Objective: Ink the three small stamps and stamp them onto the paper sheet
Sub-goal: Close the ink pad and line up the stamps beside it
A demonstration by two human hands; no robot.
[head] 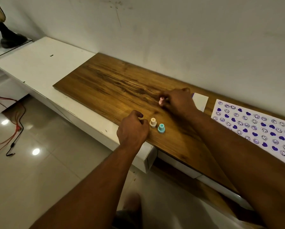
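A cream stamp [153,122] and a teal stamp [161,128] stand upright side by side near the front edge of the wooden board [108,83]. My left hand [132,128] rests in a loose fist just left of the cream stamp, holding nothing. My right hand [178,100] is closed on a pink stamp [161,101], which sticks out to the left of my fingers just above the board. The paper sheet [257,128], covered with purple hearts and smiley prints, lies at the right. A white ink pad [200,100] lies behind my right hand, partly hidden.
The board lies on a long white cabinet [39,63] against the wall. A dark lamp base [9,37] stands at the far left. Red and black cables [14,129] trail over the glossy tiled floor below.
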